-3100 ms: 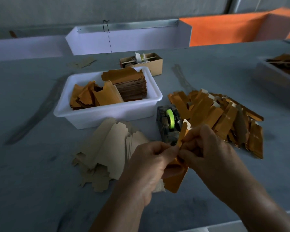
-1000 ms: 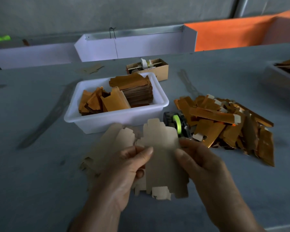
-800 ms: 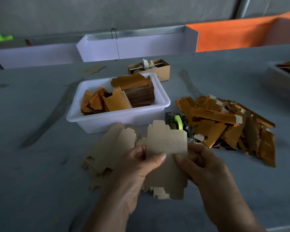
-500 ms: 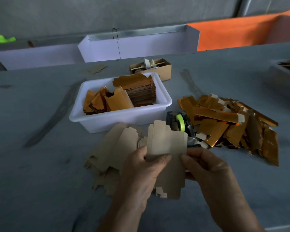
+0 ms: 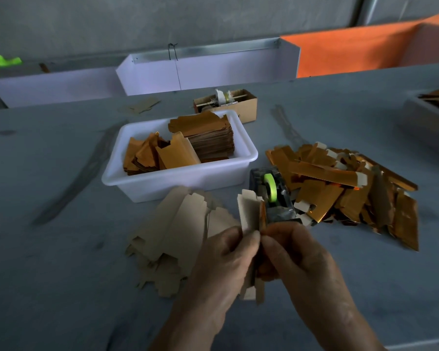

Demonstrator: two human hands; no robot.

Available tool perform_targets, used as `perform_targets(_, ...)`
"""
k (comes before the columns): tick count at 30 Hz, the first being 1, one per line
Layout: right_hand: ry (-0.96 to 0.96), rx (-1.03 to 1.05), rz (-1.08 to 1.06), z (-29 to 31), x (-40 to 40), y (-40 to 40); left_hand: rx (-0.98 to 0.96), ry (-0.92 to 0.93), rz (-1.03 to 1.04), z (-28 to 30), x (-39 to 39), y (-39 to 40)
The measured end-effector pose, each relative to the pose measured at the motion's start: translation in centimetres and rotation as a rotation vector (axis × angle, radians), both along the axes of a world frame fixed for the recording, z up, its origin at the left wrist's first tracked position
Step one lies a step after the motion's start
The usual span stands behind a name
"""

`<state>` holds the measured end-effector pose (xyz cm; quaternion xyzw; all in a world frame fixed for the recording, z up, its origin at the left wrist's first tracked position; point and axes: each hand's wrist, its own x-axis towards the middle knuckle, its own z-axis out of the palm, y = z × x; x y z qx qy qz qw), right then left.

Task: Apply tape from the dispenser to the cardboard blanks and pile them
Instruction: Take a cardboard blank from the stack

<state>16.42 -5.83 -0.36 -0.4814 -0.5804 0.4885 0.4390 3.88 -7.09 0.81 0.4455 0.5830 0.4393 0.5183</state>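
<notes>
Blank folded, pinched by left hand and right hand. Dispenser directly behind; white tub beyond, gold pile right, flat blanks left on bench.

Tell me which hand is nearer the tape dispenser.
Right. The right hand sits just below the tape dispenser, nearly touching its front end; the left hand is farther left, beyond the folded blank.

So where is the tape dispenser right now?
The tape dispenser sits mid-table, between the white tub and the gold pile, just beyond both hands.
</notes>
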Motion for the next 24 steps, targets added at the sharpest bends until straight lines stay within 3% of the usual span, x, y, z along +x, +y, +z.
perform_targets(3,-0.056,-0.032,0.019,-0.1,0.2,0.0,0.033,0.054,-0.017,0.0,-0.2,-0.2)
perform_targets(8,-0.070,-0.093,-0.141,-0.3,0.8,0.1,-0.048,0.043,-0.085,-0.1,-0.6,-0.2)
perform_targets(13,0.244,-0.365,-0.020,0.0,0.8,0.1,-0.121,0.030,-0.035,-0.4,0.0,-0.3)
perform_targets(22,0.309,-0.419,-0.106,-0.1,0.5,0.3,0.131,0.391,0.204,-1.5,0.9,-0.6)
perform_targets(24,0.321,-0.437,-0.109,-0.1,0.3,0.3,0.243,0.638,0.221,-1.3,1.4,-0.8)
